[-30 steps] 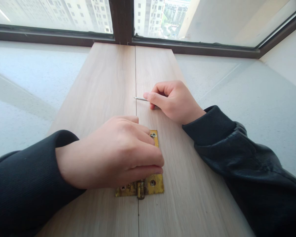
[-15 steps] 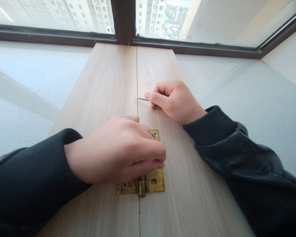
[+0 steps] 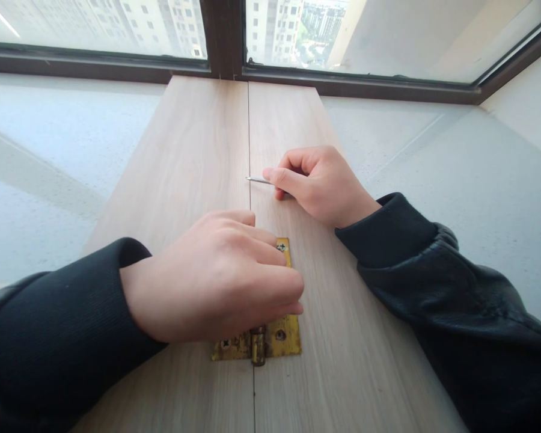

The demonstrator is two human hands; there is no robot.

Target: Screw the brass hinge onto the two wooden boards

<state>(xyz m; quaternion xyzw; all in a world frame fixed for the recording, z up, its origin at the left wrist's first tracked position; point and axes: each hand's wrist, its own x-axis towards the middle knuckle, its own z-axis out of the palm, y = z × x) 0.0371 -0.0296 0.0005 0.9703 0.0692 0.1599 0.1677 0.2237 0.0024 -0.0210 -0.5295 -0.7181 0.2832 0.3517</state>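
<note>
A brass hinge [image 3: 282,340] lies across the seam between two light wooden boards [image 3: 198,162]. My left hand [image 3: 220,279] rests on top of the hinge with its fingers curled over it, hiding most of it; a screw head shows at the hinge's far corner. Beyond it my right hand [image 3: 318,183] lies on the right board, closed around a thin metal tool [image 3: 256,179] whose tip points left over the seam. Both arms wear dark sleeves.
The boards run away from me to a dark window frame [image 3: 225,42]. A pale speckled sill surface [image 3: 49,150] lies on both sides of the boards. A white wall [image 3: 532,102] rises at the far right.
My left hand has shifted slightly on the hinge, its fingers settling lower over it. My right hand and the metal tool have stayed where they were.
</note>
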